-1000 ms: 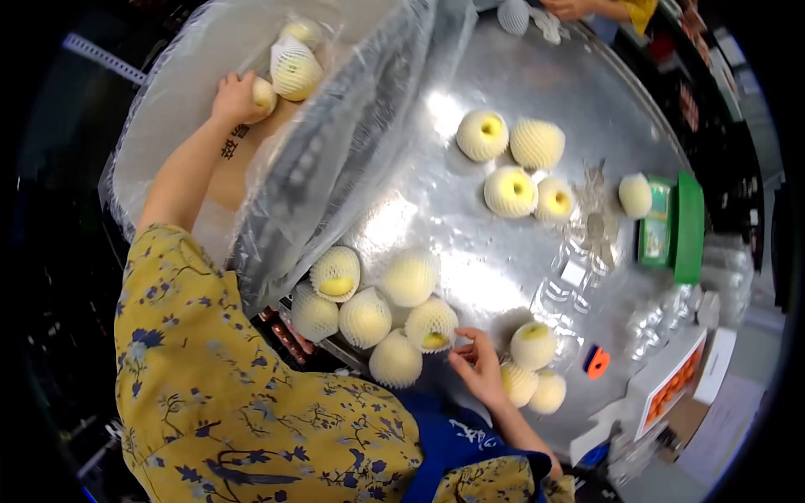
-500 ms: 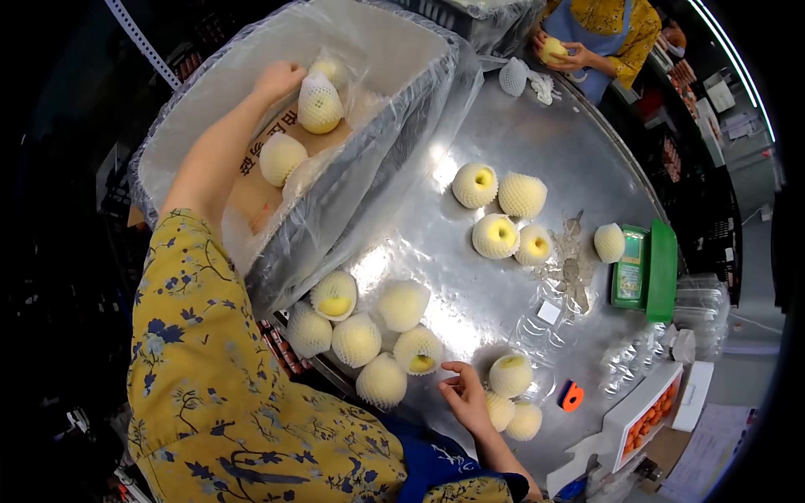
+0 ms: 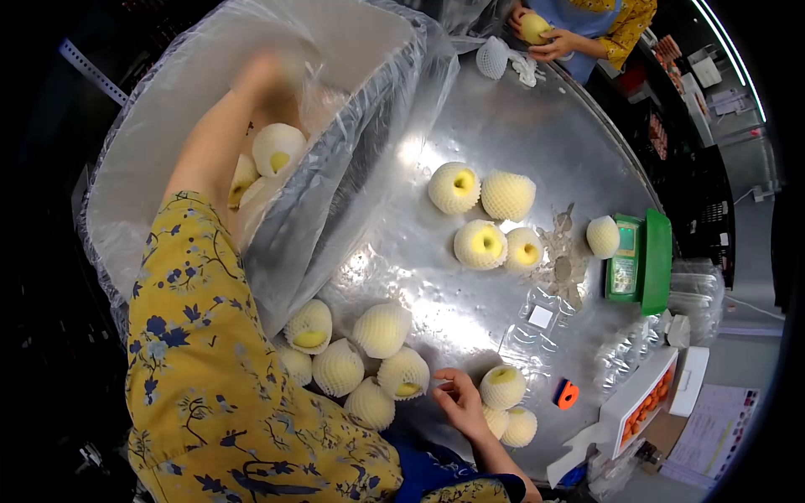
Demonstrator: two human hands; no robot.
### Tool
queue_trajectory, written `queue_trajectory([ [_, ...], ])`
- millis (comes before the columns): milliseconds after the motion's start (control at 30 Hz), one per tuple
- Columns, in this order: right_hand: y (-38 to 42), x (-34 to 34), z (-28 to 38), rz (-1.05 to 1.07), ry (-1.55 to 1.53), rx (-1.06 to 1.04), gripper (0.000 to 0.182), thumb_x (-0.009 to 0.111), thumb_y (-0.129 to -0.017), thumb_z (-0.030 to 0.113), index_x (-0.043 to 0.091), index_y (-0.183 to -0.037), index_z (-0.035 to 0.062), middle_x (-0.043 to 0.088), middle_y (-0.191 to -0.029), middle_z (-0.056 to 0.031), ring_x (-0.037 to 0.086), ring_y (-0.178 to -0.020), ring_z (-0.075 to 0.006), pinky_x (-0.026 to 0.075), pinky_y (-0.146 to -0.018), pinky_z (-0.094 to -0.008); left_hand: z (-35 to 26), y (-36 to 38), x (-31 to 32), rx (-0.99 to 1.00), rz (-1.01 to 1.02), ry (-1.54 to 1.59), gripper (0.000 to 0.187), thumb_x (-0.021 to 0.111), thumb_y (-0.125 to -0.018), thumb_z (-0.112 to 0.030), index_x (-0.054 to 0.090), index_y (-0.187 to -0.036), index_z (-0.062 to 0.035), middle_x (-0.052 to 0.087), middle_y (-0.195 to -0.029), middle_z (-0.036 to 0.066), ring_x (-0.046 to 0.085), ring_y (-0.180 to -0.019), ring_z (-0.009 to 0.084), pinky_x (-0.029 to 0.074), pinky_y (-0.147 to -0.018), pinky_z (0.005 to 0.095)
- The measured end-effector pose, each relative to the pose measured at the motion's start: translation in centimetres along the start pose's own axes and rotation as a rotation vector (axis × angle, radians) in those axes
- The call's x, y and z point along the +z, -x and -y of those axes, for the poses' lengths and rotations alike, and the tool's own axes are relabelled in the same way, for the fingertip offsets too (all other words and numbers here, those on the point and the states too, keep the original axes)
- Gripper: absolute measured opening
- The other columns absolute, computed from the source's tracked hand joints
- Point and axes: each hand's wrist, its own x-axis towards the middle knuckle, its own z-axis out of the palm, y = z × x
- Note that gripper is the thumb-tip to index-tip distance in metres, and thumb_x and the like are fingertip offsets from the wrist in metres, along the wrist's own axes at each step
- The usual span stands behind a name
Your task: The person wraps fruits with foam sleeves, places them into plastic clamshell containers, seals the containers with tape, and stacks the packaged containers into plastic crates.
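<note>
My left hand (image 3: 267, 77) is inside a large bin lined with clear plastic (image 3: 369, 92). Motion smears its fingers, so what they hold, if anything, does not show. Just below that hand, a yellow apple in a white foam net (image 3: 278, 149) lies in the bin, beside another netted apple (image 3: 243, 178) partly covered by my forearm. Over the metal table, my right hand (image 3: 461, 404) has its fingers loosely bent and apart, holding nothing. It is between a cluster of several netted apples (image 3: 381, 329) on its left and a group of three netted apples (image 3: 503, 386) on its right.
More netted apples (image 3: 480, 244) sit mid-table (image 3: 402, 268). To the right are a green-cased device (image 3: 625, 264), a single netted apple (image 3: 602, 237), clear plastic packaging (image 3: 625, 356), an orange tape dispenser (image 3: 567, 394) and a box of orange produce (image 3: 646, 407). Across the table, another person's hands (image 3: 553, 42) hold a fruit.
My left hand has moved within the bin and is now blurred. The view has shifted, so the table items appear slightly displaced. My right hand stays beside the apple cluster.
</note>
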Motion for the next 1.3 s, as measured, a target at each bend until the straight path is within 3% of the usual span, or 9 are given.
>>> queue_trajectory([
  [67,-0.5,0.0,0.4,0.0,-0.003,-0.003,0.028,0.061,-0.083,0.003,0.054,-0.11,0.0039,0.052,-0.1,-0.0062,0.057,-0.081,-0.0134,0.047,-0.07,-0.0254,0.2,0.5,1.1,0.009,-0.128,0.051,0.045,0.06,-0.081,-0.035,0.057,-0.116,-0.007,0.059,-0.114,0.011,0.056,-0.103,0.0254,0.046,-0.086,0.0387],
  [167,-1.0,-0.1,0.4,-0.002,-0.002,-0.014,0.028,0.061,-0.083,0.002,0.055,-0.109,0.004,0.053,-0.1,-0.0061,0.057,-0.081,-0.0133,0.047,-0.07,-0.0254,-1.2,2.3,0.5,0.057,-0.126,-0.383,0.05,0.058,-0.081,-0.04,0.054,-0.119,-0.0074,0.056,-0.118,0.013,0.054,-0.108,0.027,0.045,-0.089,0.0392],
  [367,-1.0,-0.1,0.6,0.017,0.021,-0.033,0.028,0.061,-0.082,0.003,0.055,-0.11,0.0041,0.053,-0.1,-0.0062,0.058,-0.081,-0.0131,0.047,-0.069,-0.0251,-5.6,5.1,-1.3,-0.02,0.091,-0.255,0.048,0.053,-0.086,-0.04,0.051,-0.12,-0.0055,0.052,-0.122,0.018,0.051,-0.112,0.0324,0.041,-0.094,0.0424],
  [467,-0.8,-0.1,0.9,0.031,0.056,-0.031,0.028,0.062,-0.082,0.005,0.056,-0.11,0.0042,0.054,-0.1,-0.0071,0.058,-0.078,-0.0125,0.047,-0.067,-0.0246,-4.1,5.7,1.9,0.304,-0.357,-0.174,0.031,0.06,-0.078,-0.018,0.058,-0.105,-0.0041,0.062,-0.101,0.016,0.06,-0.09,0.0312,0.049,-0.078,0.041],
  [500,-0.4,-0.3,1.2,0.037,0.088,0.009,0.028,0.062,-0.082,0.005,0.056,-0.109,0.0042,0.054,-0.1,-0.0075,0.058,-0.077,-0.0123,0.047,-0.067,-0.0245,-5.4,6.5,0.4,0.251,-0.149,-0.197,0.028,0.059,-0.08,-0.017,0.059,-0.104,-0.0041,0.062,-0.098,0.016,0.061,-0.087,0.0306,0.049,-0.077,0.041],
  [567,-0.1,-0.2,1.3,0.007,0.109,-0.087,0.027,0.062,-0.082,0.007,0.056,-0.108,0.0037,0.054,-0.1,-0.0083,0.059,-0.077,-0.0135,0.047,-0.066,-0.026,-6.1,7.2,0.1,0.205,0.055,-0.196,0.03,0.059,-0.079,-0.019,0.058,-0.106,-0.0045,0.062,-0.1,0.016,0.06,-0.089,0.0308,0.049,-0.077,0.0413],
  [900,3.4,-0.2,-0.8,-0.084,0.069,-0.156,0.027,0.064,-0.08,0.014,0.056,-0.104,0.0041,0.056,-0.1,-0.011,0.061,-0.077,-0.0186,0.049,-0.067,-0.0297,-4.1,7.7,-4.3,0.132,0.24,-0.205,0.04,0.059,-0.079,-0.027,0.055,-0.113,-0.0064,0.059,-0.108,0.015,0.058,-0.097,0.0314,0.048,-0.081,0.0427],
  [1133,4.7,-0.8,-0.3,-0.083,0.108,-0.194,0.029,0.066,-0.079,0.012,0.057,-0.105,0.0027,0.061,-0.1,-0.0096,0.061,-0.079,-0.0186,0.05,-0.072,-0.0311,-3.3,8.3,-13.1,0.006,0.245,0.104,0.047,0.059,-0.079,-0.033,0.053,-0.118,-0.0077,0.057,-0.114,0.015,0.056,-0.102,0.0318,0.047,-0.083,0.0437],
  [1300,6.0,-0.6,0.4,-0.025,0.129,-0.225,0.028,0.064,-0.081,0.012,0.058,-0.107,0.0025,0.063,-0.098,-0.0079,0.062,-0.082,-0.0168,0.05,-0.076,-0.0303,-6.9,13.5,-23.0,-0.092,0.152,0.636,0.052,0.058,-0.079,-0.038,0.051,-0.121,-0.0086,0.056,-0.118,0.015,0.055,-0.106,0.0322,0.047,-0.085,0.0444],
])
